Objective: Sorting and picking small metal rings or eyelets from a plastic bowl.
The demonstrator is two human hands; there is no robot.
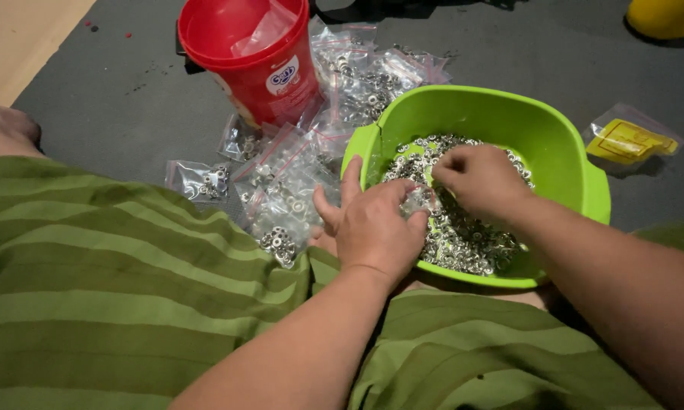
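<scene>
Both hands (425, 205) over green bowl (562, 144)

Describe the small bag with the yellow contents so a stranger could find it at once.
Start at the big lime-green bowl full of small silver metal rings on the dark grey mat. Look just past its right rim: a small clear bag lies flat there, alone. Unlike the clear bags left of the bowl, which hold silver rings, it holds something yellow.

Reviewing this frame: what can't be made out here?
Head view only:
- Right hand fingertips: buried among metal rings in the green basin.
- Small clear bag: mostly covered by the left hand.
- Yellow object: cut off by the top edge.
- Red bucket contents: unclear.
</scene>
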